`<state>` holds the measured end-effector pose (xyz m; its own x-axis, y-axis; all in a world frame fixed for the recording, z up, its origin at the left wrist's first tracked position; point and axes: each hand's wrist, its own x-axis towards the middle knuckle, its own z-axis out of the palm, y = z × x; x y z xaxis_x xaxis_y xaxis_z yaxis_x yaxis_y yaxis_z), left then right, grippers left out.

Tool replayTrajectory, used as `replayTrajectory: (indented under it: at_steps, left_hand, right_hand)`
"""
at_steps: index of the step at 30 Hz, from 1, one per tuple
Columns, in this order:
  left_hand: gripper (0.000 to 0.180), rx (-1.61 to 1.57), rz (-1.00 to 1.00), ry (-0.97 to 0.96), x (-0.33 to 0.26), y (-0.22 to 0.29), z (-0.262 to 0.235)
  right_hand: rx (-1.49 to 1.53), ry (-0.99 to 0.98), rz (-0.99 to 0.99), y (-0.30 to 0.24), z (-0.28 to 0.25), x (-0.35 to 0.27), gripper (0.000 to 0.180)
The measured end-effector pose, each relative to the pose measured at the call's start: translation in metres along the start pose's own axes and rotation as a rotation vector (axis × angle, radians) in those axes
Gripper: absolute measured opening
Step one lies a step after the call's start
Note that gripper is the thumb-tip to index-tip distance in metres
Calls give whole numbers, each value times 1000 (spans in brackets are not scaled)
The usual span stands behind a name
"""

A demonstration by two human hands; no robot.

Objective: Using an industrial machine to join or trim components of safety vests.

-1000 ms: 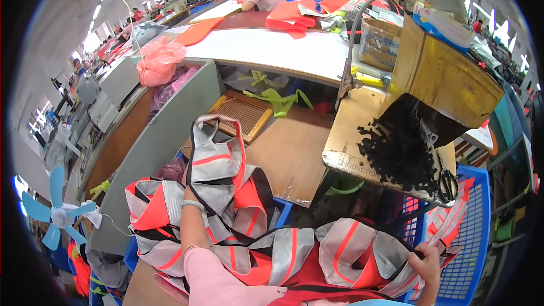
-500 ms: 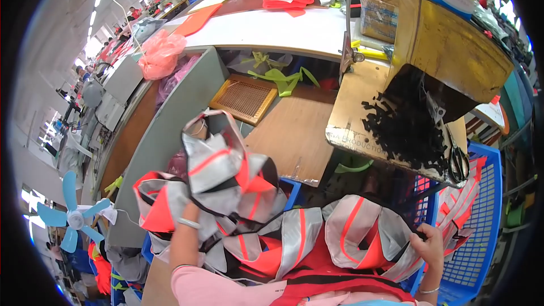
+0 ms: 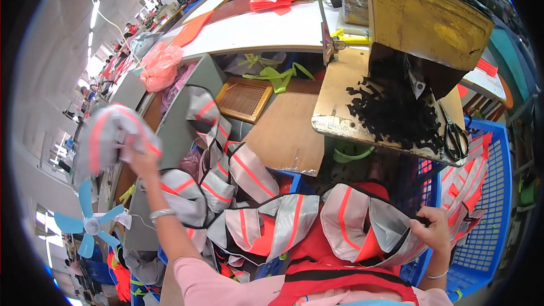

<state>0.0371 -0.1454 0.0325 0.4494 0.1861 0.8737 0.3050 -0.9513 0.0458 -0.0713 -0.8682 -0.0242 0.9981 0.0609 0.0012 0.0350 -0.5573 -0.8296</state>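
Note:
A long chain of grey reflective pieces with orange stripes (image 3: 266, 215) stretches between my two hands. My left hand (image 3: 140, 157) is raised to the left and grips one blurred end of the chain (image 3: 113, 136). My right hand (image 3: 433, 229) is low at the right and pinches the other end, a grey and orange piece with black edging (image 3: 362, 224). The middle of the chain sags over my lap and more pieces hang down to the left.
A wooden worktop (image 3: 334, 102) carries a heap of black strips (image 3: 391, 113) and scissors (image 3: 453, 136). A blue plastic crate (image 3: 487, 204) stands at the right. A pink bag (image 3: 160, 65), a white table (image 3: 255, 28), a blue fan (image 3: 90, 224) and another person at the far table are also in view.
My left hand has swung up and out to the left with its end of the chain. The chain has stretched out wider. My right hand has stayed low at the right.

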Motion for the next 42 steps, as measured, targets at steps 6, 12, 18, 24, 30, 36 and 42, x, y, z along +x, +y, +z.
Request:
replayTrajectory:
  at_steps: [6, 12, 18, 24, 30, 36, 42]
  left_hand:
    - [39, -195, 183, -1196, -146, 213, 50]
    - [67, -1514, 514, -1101, -170, 400, -73]
    - [43, -1554, 507, -1012, -219, 451, -110]
    - [26, -1577, 479, -1100, -205, 475, -104]
    - [15, -1578, 330, -1269, -116, 493, -97]
    - [16, -1460, 338, -1365, -87, 506, -79]
    - [23, -1416, 325, -1526, -61, 516, -55]
  right_hand:
    - [-104, 52, -108, -10, -7, 6, 19]
    - [-174, -18, -275, -25, 4, 28, 20]
    - [-160, -90, -286, -30, 5, 21, 15]
    - [-330, 24, -255, 11, 8, 18, 18]
    - [121, 90, -197, -12, -15, 56, 25]
    - [187, 181, -186, -7, -18, 92, 27]
    - [102, 91, -128, -24, -35, 115, 26]
